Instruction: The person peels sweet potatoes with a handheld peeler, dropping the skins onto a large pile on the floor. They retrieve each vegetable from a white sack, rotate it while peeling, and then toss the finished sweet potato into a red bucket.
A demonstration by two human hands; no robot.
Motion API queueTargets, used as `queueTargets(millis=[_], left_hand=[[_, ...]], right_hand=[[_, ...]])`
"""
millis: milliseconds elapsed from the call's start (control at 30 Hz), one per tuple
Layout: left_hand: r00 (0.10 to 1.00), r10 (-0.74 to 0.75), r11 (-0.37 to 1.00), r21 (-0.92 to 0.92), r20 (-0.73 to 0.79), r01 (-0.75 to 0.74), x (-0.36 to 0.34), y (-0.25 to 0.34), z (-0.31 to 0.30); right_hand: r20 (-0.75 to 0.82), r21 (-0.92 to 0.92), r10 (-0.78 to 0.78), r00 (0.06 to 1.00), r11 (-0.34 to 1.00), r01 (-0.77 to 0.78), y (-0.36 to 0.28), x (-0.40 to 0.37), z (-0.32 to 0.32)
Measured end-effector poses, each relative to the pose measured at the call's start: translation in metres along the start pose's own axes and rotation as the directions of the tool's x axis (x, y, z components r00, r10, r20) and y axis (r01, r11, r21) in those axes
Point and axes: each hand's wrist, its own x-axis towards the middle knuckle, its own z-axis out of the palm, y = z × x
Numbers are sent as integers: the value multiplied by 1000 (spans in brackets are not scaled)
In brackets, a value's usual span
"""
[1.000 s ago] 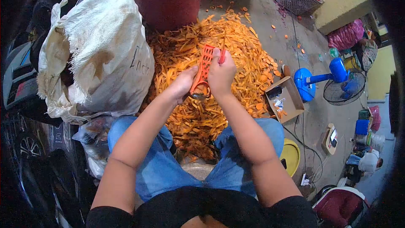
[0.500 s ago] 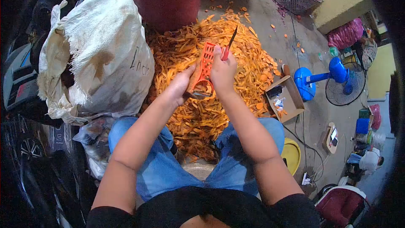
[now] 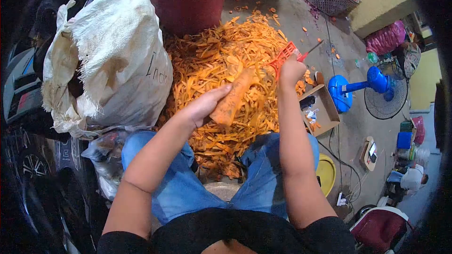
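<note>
My left hand (image 3: 206,106) is closed around the lower end of a thick carrot (image 3: 234,98), whose skin still shows dark patches. To the right, my right hand (image 3: 291,71) grips a red-orange peeler (image 3: 285,53) with a slotted body. A knife (image 3: 312,49) with a red handle sticks out of the same hand, its blade pointing up and right. Peeler and carrot are apart. Beneath both hands lies a large heap of orange peelings (image 3: 207,82) between and beyond my knees.
A white woven sack (image 3: 127,47) stands at the left, with a red tub (image 3: 188,4) behind the heap. On the right are an open cardboard box (image 3: 327,113), a blue fan (image 3: 340,93) and a yellow round container (image 3: 326,174). Cables (image 3: 351,164) cross the floor.
My right hand has moved right with the peeler and knife, away from the carrot. The carrot, before mostly covered by the peeler, now shows in full. My left hand has shifted slightly right.
</note>
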Motion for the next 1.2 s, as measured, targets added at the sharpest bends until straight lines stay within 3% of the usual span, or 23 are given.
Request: queueTargets(millis=[133, 233, 300, 467, 667, 733, 800, 967, 1000, 1033, 1067, 1100, 1200], left_hand=[[995, -75, 985, -162, -63, 64, 10, 8, -10], [1000, -3, 990, -142, -21, 0, 20, 3, -20], [999, 31, 986, -165, -28, -35, 23, 1, -19], [987, 57, 966, -240, -153, -93, 26, -4, -14], [980, 130, 957, -240, -148, -164, 23, -3, -7], [985, 96, 968, -217, -144, -126, 24, -2, -7], [988, 60, 976, -198, -140, -87, 25, -4, -8], [977, 169, 944, -265, -127, -198, 27, -9, -8], [977, 170, 944, -265, -127, -198, 26, -11, -10], [989, 148, 977, -153, -33, -151, 25, -13, -14], [992, 113, 993, -34, 57, -111, 23, -15, -16], [997, 48, 998, 38, -62, -46, 12, -12, -6], [994, 95, 992, 80, 50, -98, -4, -7, -2]], right_hand=[[239, 485, -233, 943, 869, 92, -14, -47, 12], [367, 366, -257, 894, 923, 115, -25, -88, 7], [451, 358, -425, 785, 892, 277, -25, -99, 5], [429, 398, -402, 809, 888, 230, -18, -104, 9], [446, 444, -428, 786, 868, 221, -15, -104, 11], [486, 495, -385, 785, 861, 116, -10, -104, 15], [470, 487, -408, 783, 859, 156, -10, -103, 15], [470, 414, -415, 779, 883, 221, -15, -104, 10], [441, 310, -429, 788, 897, 315, -19, -104, 7], [413, 198, -446, 794, 895, 400, -20, -104, 5], [321, 169, -466, 825, 885, 434, -14, -91, 11], [224, 136, -484, 846, 875, 465, -5, -70, 18], [19, 75, -439, 898, 897, 437, 1, -14, 9]])
